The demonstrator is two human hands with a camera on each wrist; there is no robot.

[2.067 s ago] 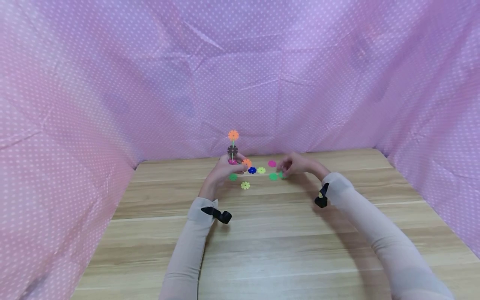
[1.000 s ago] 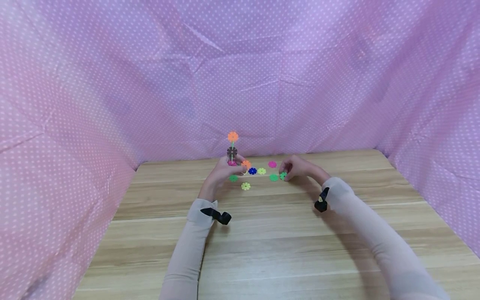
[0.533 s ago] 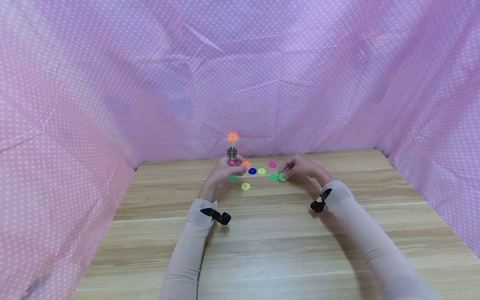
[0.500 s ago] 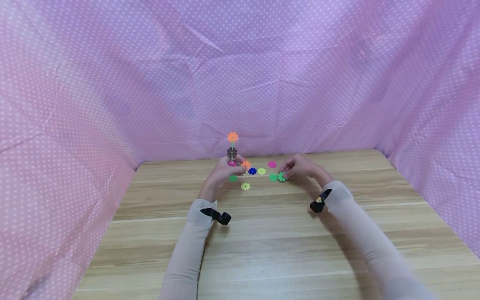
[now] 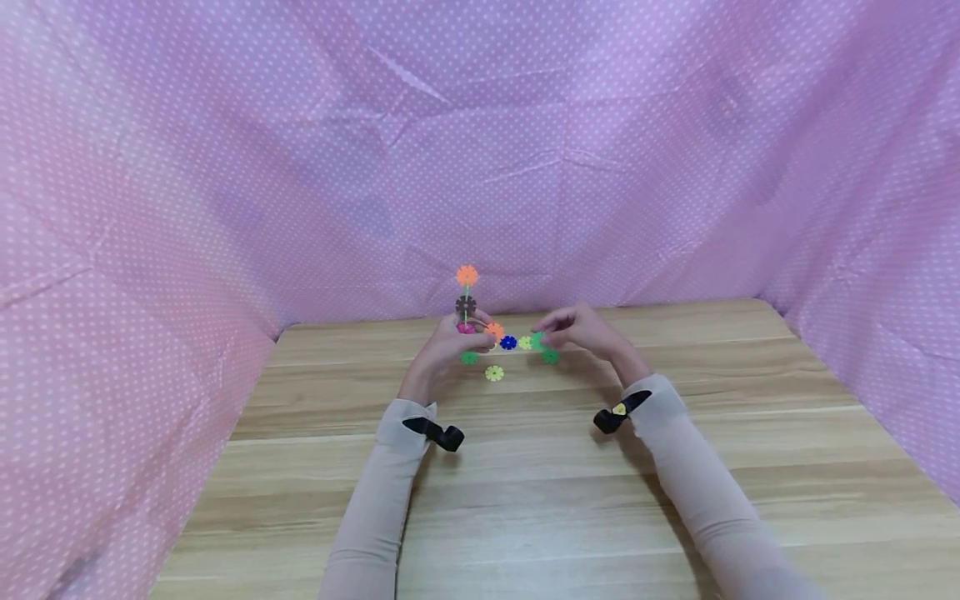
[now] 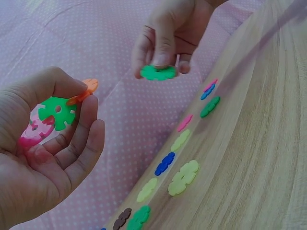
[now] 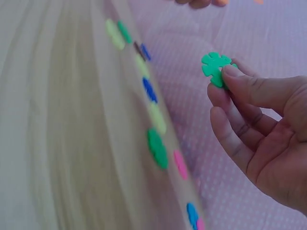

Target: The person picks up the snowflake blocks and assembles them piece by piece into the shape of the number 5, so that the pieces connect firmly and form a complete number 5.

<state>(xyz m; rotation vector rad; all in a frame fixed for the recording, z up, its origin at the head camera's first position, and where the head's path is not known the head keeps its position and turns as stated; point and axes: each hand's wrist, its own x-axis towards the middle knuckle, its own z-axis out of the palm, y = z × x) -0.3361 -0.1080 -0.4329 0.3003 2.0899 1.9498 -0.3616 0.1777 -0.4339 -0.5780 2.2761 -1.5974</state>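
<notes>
My left hand (image 5: 440, 346) holds a chain of linked plastic snowflake discs, with an orange disc (image 5: 467, 275) at its top and a dark brown disc (image 5: 466, 306) below that. In the left wrist view, thumb and finger pinch another orange disc (image 6: 89, 88), linked to a green disc (image 6: 56, 111); a pink disc (image 6: 36, 130) joins on behind. Across from it, my right hand (image 7: 273, 120) pinches a loose green snowflake disc (image 7: 214, 67) between thumb and fingers, raised off the table. A gap separates the two hands.
Several loose discs lie flat along the far part of the wooden table (image 5: 525, 483), among them a dark blue disc (image 6: 165, 163), a yellow disc (image 6: 183, 178) and a green one (image 7: 157, 148). A pink dotted cloth (image 5: 480, 167) hangs behind the table and at both sides.
My right hand, with the green disc in its fingers, has risen from the table and moved left toward the left hand. The left hand and its chain have stayed nearly still.
</notes>
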